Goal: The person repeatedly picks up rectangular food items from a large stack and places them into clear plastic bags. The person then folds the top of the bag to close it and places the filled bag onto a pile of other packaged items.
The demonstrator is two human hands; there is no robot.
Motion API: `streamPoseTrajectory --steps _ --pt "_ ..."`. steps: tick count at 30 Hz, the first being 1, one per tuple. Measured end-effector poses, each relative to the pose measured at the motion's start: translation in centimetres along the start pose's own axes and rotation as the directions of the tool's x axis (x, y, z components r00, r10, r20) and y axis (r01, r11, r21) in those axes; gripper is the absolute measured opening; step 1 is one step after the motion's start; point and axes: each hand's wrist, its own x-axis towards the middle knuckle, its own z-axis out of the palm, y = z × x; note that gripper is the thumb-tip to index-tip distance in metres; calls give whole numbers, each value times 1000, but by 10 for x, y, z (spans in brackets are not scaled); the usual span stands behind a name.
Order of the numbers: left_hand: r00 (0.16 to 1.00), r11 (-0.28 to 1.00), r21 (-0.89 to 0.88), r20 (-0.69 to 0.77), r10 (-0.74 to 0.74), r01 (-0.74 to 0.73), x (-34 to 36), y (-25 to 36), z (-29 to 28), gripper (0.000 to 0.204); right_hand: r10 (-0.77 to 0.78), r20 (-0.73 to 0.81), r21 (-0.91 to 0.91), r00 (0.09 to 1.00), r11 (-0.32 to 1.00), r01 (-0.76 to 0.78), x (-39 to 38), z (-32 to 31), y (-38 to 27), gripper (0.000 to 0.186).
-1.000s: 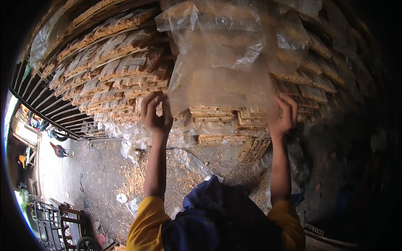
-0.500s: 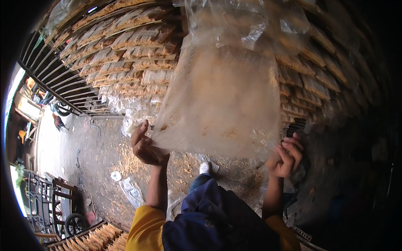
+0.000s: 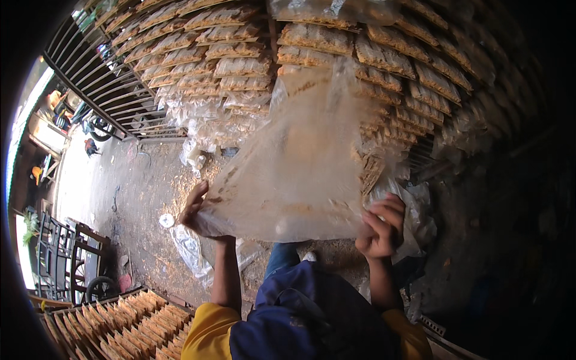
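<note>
The person held one large clear plastic sheet (image 3: 300, 174) stretched between both hands, raised in front of the stacked wall of packed wafers (image 3: 240, 54); the left hand (image 3: 195, 210) had its fingers (image 3: 198, 193) clenched on the sheet's lower left corner, and the right hand (image 3: 379, 227) had its fingers (image 3: 387, 211) curled tight on the lower right edge; the sheet hung above the dusty floor (image 3: 138, 198), its upper edge reaching up against the stack.

The sheet looked thin and slack; a hard tug could have torn it at either grip, or pulled one corner free so that it dropped onto the crumb-strewn floor; its upper part lay close to the packs, so a snag there might have dragged some loose from the rows; the loose plastic (image 3: 192, 252) lying by the feet could have caused a slip.

Counted: one sheet in hand; two hands on it; one discarded strip of plastic on the floor near the left hand; one small white lid (image 3: 166, 221) beside it; one second stack of wafers (image 3: 129, 327) at the lower left; the packs in the wall were too many and too blurred to count.
</note>
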Motion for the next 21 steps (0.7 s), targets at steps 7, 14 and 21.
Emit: streamPoseTrajectory --steps 7,14,21 --pt "903 917 100 160 -398 386 -39 -66 -41 24 306 183 -82 934 952 -296 -48 81 34 6" --pt "917 895 388 230 -326 221 36 -101 -58 18 503 375 -53 779 851 -523 -33 149 28 10" --pt "727 940 315 615 -306 130 107 -102 -97 17 537 615 -175 578 807 -564 -21 188 -2 38"
